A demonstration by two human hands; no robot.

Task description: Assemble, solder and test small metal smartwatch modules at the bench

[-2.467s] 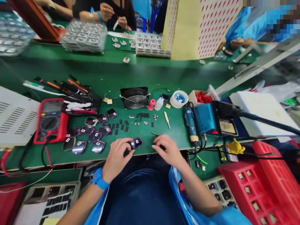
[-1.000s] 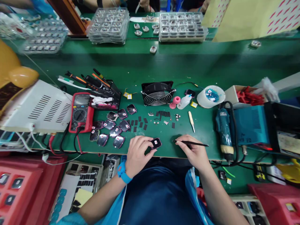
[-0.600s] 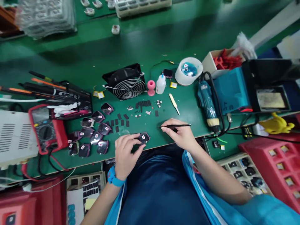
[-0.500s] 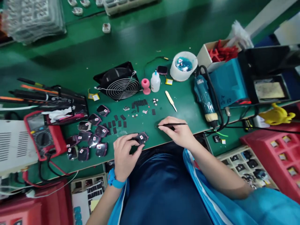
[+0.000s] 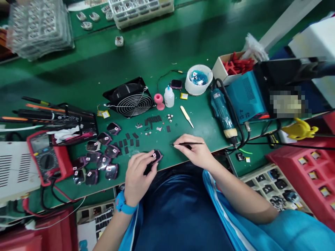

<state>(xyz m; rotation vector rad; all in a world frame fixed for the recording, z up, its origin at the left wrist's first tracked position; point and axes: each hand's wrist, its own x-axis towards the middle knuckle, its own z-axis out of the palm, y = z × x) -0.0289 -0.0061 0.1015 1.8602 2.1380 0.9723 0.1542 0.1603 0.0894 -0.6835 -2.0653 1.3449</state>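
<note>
My left hand (image 5: 140, 172) grips a dark watch case (image 5: 157, 156) with a purple edge and a small red-and-white sticker, near the bench's front edge. In my right hand (image 5: 195, 150) is a pair of thin black tweezers (image 5: 190, 143), pointing left and held clear of the watch case. Several similar watch cases (image 5: 112, 151) lie grouped left of my left hand. Beyond them are small black rectangular pads (image 5: 131, 142). A cream-handled tool (image 5: 186, 116) lies above my right hand, and a single black pad (image 5: 168, 129) lies to its left.
A fan (image 5: 133, 104), a pink stand (image 5: 159, 101), a white bottle (image 5: 169, 96) and a round white tub (image 5: 198, 80) stand farther back. An electric screwdriver (image 5: 223, 113) lies right. A red multimeter (image 5: 48, 158) and a pen holder (image 5: 78, 122) occupy the left.
The camera view has shifted slightly. The watch case in my left hand has turned and tilted, with my fingers reaching further over it. The tweezers stay in my right hand.
</note>
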